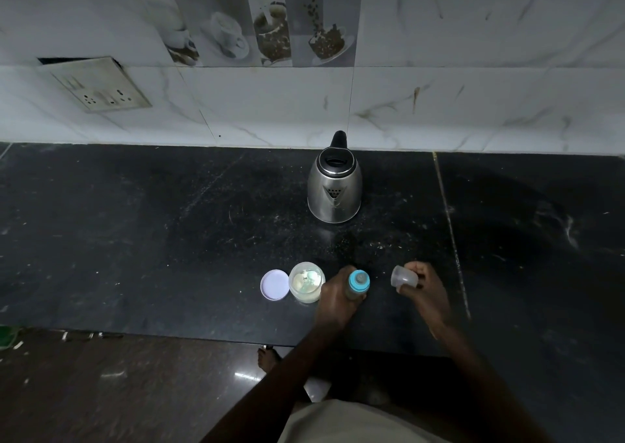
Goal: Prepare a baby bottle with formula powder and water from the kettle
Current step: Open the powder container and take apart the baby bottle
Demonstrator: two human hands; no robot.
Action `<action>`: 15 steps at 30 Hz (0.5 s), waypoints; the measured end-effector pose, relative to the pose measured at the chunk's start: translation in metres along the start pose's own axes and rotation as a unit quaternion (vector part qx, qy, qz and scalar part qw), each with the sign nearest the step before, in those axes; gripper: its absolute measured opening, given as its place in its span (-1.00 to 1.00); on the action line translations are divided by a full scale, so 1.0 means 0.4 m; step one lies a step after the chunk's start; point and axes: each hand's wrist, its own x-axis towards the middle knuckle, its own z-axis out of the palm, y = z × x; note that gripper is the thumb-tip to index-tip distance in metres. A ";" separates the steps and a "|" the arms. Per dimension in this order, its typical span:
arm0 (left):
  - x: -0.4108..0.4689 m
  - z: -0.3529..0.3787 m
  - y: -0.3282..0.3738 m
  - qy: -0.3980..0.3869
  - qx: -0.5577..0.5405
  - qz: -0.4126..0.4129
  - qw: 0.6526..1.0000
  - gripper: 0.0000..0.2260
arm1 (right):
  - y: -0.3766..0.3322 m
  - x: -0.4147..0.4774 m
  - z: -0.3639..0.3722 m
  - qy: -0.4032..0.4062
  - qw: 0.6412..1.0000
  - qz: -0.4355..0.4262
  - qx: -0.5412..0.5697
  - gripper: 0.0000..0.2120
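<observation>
Gripping baby bottle round its body w/ left hand, fingers curled, blue collar & teat on top, near front edge of black counter & just R of open formula jar; can't tell if bottle base touches counter. Pinching clear cap in right hand, off to R of bottle, apart from it. Also there: pale lid lying flat just L of jar, pale powder inside jar, steel kettle upright well behind bottle, close to tiled wall, spout facing front; socket plate on wall far L.
</observation>
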 end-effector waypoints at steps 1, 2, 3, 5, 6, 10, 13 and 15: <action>0.002 0.000 -0.001 -0.001 0.005 0.000 1.000 -0.75 | 0.013 0.001 0.003 0.006 0.997 -0.028 -0.076 -0.57; 0.003 0.001 -0.002 -0.001 0.007 0.000 1.000 -0.76 | 0.021 0.002 0.009 0.006 0.987 -0.061 -0.146 -0.58; 0.004 0.001 -0.002 -0.002 0.007 0.001 1.000 -0.78 | 0.031 0.003 0.017 0.004 0.977 -0.094 -0.192 -0.57; 0.006 0.001 -0.003 0.002 0.005 0.005 1.000 -0.78 | 0.048 0.006 0.039 -0.006 0.961 -0.136 -0.240 -0.53; 0.005 0.001 -0.003 0.004 0.006 0.008 1.000 -0.78 | 0.055 0.009 0.051 -0.012 0.954 -0.144 -0.263 -0.52; 0.003 0.001 -0.003 0.001 0.009 0.018 1.000 -0.75 | 0.077 0.023 0.089 -0.045 0.913 -0.132 -0.384 -0.41; 0.003 0.001 -0.003 0.000 0.011 0.014 1.000 -0.74 | 0.072 0.014 0.099 -0.043 0.897 -0.129 -0.421 -0.39; 0.003 0.001 -0.001 0.004 0.012 0.013 1.000 -0.73 | 0.063 0.007 0.100 -0.042 0.894 -0.128 -0.427 -0.37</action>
